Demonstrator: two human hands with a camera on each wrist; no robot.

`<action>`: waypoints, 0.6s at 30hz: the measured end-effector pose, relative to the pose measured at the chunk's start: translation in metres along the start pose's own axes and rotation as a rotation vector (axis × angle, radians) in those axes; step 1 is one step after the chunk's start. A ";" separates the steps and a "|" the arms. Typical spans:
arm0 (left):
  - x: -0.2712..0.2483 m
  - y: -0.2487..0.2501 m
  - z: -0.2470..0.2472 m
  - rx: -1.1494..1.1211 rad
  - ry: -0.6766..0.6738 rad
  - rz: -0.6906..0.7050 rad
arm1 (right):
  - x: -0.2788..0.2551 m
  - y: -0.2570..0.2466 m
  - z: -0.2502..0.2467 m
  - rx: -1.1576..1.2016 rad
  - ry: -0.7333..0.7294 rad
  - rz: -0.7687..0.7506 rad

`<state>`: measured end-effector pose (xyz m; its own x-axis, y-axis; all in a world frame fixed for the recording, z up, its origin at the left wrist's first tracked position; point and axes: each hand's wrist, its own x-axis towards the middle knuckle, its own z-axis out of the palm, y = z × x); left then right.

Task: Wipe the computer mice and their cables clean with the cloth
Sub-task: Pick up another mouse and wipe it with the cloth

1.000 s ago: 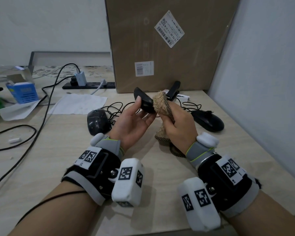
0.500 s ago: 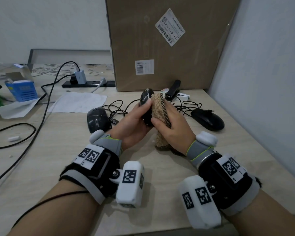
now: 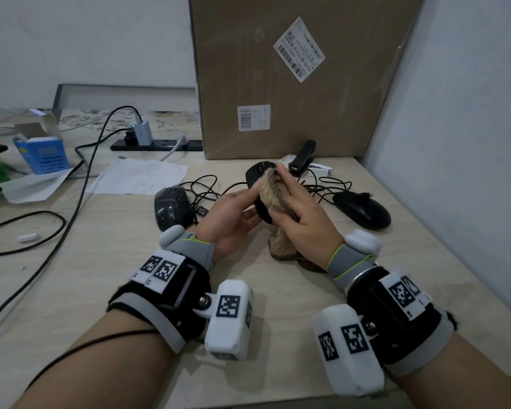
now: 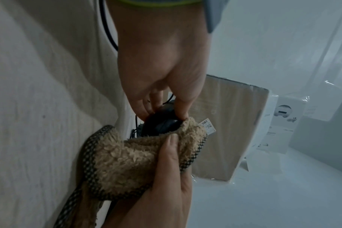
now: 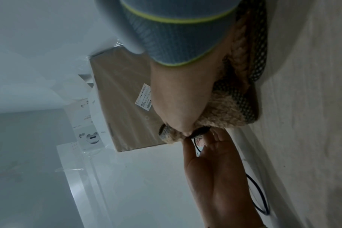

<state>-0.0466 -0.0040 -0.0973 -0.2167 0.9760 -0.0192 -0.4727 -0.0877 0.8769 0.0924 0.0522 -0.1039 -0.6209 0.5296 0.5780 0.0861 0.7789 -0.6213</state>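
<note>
Held just above the wooden desk (image 3: 278,305) at centre: a black wired mouse (image 3: 257,172), matte and tilted, gripped by the left hand (image 3: 233,214) with fingers curled round it. Pressed over its right flank by the clutching right hand (image 3: 304,219): a fuzzy tan cloth (image 3: 273,188) with dark checked edging, tail trailing onto the desk. Lying at nine and three o'clock of the hands: a grey mouse (image 3: 173,206) and another black mouse (image 3: 363,212), tangled cables (image 3: 204,187) between.

Cardboard box (image 3: 301,75) carrying two barcode labels, print too small to read. Wrist bands showing square black-and-white marker codes.
</note>
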 end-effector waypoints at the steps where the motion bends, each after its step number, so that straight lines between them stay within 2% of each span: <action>1: 0.000 0.000 0.000 -0.012 0.013 0.005 | 0.000 -0.002 0.000 -0.001 -0.023 -0.030; 3: 0.001 0.002 0.001 -0.035 0.035 0.007 | 0.000 -0.003 -0.002 0.013 -0.014 -0.056; 7: 0.000 0.003 0.002 -0.064 0.039 0.007 | 0.001 -0.004 -0.005 0.051 0.144 0.002; 13: -0.003 0.003 0.004 0.018 -0.006 -0.134 | 0.004 -0.002 -0.017 0.075 0.464 0.264; 18: -0.004 -0.002 0.005 0.177 0.032 -0.204 | 0.010 -0.002 -0.030 0.195 0.694 0.367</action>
<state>-0.0402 -0.0064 -0.0966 -0.1600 0.9630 -0.2170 -0.3536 0.1494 0.9234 0.1094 0.0658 -0.0815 0.0512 0.8779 0.4761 0.0129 0.4761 -0.8793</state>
